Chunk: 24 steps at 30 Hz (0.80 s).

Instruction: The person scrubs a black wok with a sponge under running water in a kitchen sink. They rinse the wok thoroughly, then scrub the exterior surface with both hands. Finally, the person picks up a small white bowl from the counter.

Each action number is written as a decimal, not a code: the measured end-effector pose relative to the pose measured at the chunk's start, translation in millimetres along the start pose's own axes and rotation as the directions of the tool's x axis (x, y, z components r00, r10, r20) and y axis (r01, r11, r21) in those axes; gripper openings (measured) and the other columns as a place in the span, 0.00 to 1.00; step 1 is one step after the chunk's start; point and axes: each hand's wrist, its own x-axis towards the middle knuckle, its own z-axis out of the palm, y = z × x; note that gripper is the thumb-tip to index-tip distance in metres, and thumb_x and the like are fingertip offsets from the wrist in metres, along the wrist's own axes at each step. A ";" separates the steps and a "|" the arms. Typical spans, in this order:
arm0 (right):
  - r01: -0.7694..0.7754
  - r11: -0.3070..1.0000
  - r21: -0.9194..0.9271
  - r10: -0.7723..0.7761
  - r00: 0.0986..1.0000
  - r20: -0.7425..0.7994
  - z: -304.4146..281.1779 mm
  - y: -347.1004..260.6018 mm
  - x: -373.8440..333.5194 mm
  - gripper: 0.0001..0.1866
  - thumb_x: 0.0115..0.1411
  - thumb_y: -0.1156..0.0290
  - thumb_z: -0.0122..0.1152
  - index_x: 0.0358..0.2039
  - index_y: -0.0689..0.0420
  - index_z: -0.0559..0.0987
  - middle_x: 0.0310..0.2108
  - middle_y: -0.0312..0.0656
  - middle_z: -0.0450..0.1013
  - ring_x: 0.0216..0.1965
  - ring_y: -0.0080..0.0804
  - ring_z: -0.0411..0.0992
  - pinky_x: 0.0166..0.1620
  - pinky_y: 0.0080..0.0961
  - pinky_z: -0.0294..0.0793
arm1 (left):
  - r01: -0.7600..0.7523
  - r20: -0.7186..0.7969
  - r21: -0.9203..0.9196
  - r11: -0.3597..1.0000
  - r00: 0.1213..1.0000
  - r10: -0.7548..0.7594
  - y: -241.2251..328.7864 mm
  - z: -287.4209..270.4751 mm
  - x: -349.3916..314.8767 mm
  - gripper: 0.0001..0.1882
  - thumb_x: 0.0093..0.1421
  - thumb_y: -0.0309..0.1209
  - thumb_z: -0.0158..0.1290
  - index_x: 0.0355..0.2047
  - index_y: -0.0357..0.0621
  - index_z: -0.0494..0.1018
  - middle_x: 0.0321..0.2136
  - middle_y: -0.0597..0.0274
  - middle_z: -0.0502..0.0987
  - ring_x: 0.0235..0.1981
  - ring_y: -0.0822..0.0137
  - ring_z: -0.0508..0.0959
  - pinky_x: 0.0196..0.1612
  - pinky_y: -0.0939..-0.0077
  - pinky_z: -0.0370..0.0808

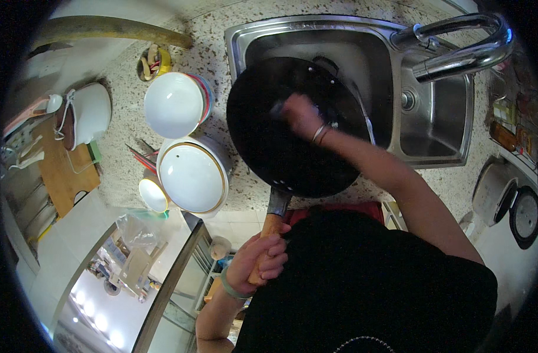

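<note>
A large black wok [292, 159] rests over the sink's front and left edge, its handle pointing toward me. My left hand [262, 259] is wrapped round the wok's wooden handle. Inside the wok, my right hand [303, 117] presses against the dark surface, blurred by motion. Its fingers look closed round a small greyish thing [277, 109], too smeared to name. Beneath the wok lies the steel sink's larger basin [377, 76]. A thin metal utensil [367, 117] shows beyond the wok's right rim, partly hidden by it.
Left of the wok stand stacked bowls [172, 106], a lidded white pot [192, 176] and a small yellow-rimmed bowl [154, 195]. A chrome faucet [463, 62] arches over the smaller basin. Further left are a cutting board [69, 170] and a yellow cup [163, 59] holding scraps.
</note>
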 end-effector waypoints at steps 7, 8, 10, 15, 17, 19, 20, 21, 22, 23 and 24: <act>-0.251 0.929 0.270 0.206 0.961 0.185 0.9 10.1 -40.5 0.08 0.47 0.73 0.64 0.30 0.57 0.78 0.33 0.45 0.72 0.35 0.42 0.72 0.43 0.35 0.72 | 0.009 0.012 -0.002 1.000 1.000 -0.008 1.6 0.8 5.9 0.19 0.64 0.30 0.44 0.53 0.41 0.58 0.21 0.68 0.61 0.13 0.81 0.58 0.11 0.88 0.57; -0.289 0.881 0.374 0.184 0.938 0.293 -5.9 -34.0 -51.5 0.06 0.49 0.72 0.63 0.28 0.57 0.78 0.34 0.43 0.72 0.38 0.40 0.72 0.42 0.32 0.72 | 0.003 -0.008 -0.008 1.000 1.000 -0.003 1.4 1.4 5.9 0.19 0.64 0.30 0.44 0.53 0.41 0.58 0.21 0.68 0.61 0.13 0.81 0.58 0.11 0.89 0.57; -0.232 0.762 0.605 0.066 0.957 0.284 -33.6 -97.4 -53.0 0.04 0.52 0.74 0.62 0.30 0.57 0.77 0.32 0.41 0.71 0.37 0.32 0.72 0.42 0.27 0.72 | -0.001 -0.025 -0.011 1.000 1.000 0.001 1.3 -2.7 3.4 0.19 0.63 0.30 0.45 0.53 0.41 0.58 0.21 0.68 0.61 0.13 0.81 0.58 0.11 0.89 0.57; -0.047 0.990 0.131 0.037 0.996 0.076 0.6 -5.6 -8.7 0.02 0.50 0.77 0.59 0.26 0.58 0.76 0.30 0.44 0.70 0.35 0.41 0.70 0.40 0.33 0.71 | 0.006 -0.006 0.001 1.000 1.000 -0.006 3.7 -0.7 -0.2 0.19 0.63 0.30 0.45 0.53 0.42 0.58 0.21 0.68 0.62 0.13 0.81 0.58 0.11 0.89 0.57; -0.127 0.970 -0.207 0.133 0.991 0.017 -18.4 46.9 10.1 0.02 0.50 0.76 0.58 0.27 0.57 0.77 0.32 0.46 0.71 0.37 0.44 0.70 0.41 0.36 0.71 | -0.009 -0.019 0.036 0.999 1.000 0.010 4.9 6.7 0.9 0.18 0.64 0.30 0.44 0.53 0.42 0.58 0.21 0.68 0.61 0.13 0.81 0.58 0.11 0.89 0.57; -0.232 0.966 -0.112 0.230 0.973 -0.030 -19.5 52.8 8.2 0.04 0.51 0.74 0.59 0.28 0.57 0.78 0.34 0.46 0.72 0.38 0.43 0.71 0.42 0.36 0.71 | -0.001 -0.016 0.037 0.999 1.000 0.001 4.5 6.8 -1.0 0.18 0.64 0.30 0.44 0.53 0.42 0.58 0.21 0.68 0.62 0.13 0.81 0.58 0.11 0.89 0.57; -0.323 0.946 0.017 0.322 0.946 0.047 -13.3 41.6 7.1 0.05 0.51 0.73 0.60 0.29 0.57 0.78 0.35 0.46 0.73 0.39 0.42 0.71 0.42 0.36 0.71 | 0.007 0.007 0.027 1.000 1.000 -0.007 5.7 4.2 0.5 0.18 0.64 0.30 0.44 0.53 0.42 0.58 0.22 0.68 0.62 0.13 0.81 0.58 0.11 0.89 0.57; -0.417 0.899 0.135 0.398 0.906 0.143 -5.4 25.4 1.6 0.06 0.51 0.72 0.60 0.30 0.57 0.78 0.35 0.46 0.73 0.39 0.42 0.72 0.43 0.35 0.71 | 0.017 0.028 0.010 1.000 0.999 -0.017 5.9 2.3 2.4 0.18 0.64 0.30 0.44 0.53 0.42 0.58 0.22 0.68 0.62 0.13 0.81 0.58 0.11 0.89 0.57; -0.501 0.776 0.382 0.415 0.863 0.289 -0.6 -12.4 -6.3 0.08 0.52 0.69 0.62 0.32 0.57 0.79 0.35 0.44 0.74 0.38 0.39 0.73 0.44 0.34 0.72 | 0.011 0.029 -0.005 1.000 1.000 -0.011 5.6 -0.6 3.5 0.18 0.64 0.30 0.43 0.53 0.42 0.58 0.22 0.68 0.62 0.13 0.81 0.58 0.11 0.89 0.57; -0.371 0.800 0.472 0.254 0.921 0.295 -2.4 -51.1 -17.1 0.09 0.51 0.68 0.63 0.32 0.57 0.78 0.34 0.43 0.74 0.37 0.38 0.73 0.44 0.30 0.72 | 0.013 0.033 -0.013 1.000 0.999 -0.013 6.6 -2.3 4.5 0.18 0.64 0.30 0.43 0.53 0.42 0.58 0.22 0.68 0.62 0.13 0.81 0.58 0.11 0.89 0.57; -0.193 0.723 0.663 0.142 0.981 0.130 1.5 -83.1 -26.8 0.09 0.51 0.68 0.63 0.32 0.57 0.78 0.33 0.43 0.73 0.37 0.37 0.73 0.42 0.30 0.72 | 0.015 0.026 -0.017 1.000 1.000 -0.015 6.4 -2.2 3.5 0.17 0.64 0.30 0.43 0.53 0.42 0.58 0.22 0.68 0.62 0.13 0.81 0.58 0.11 0.89 0.57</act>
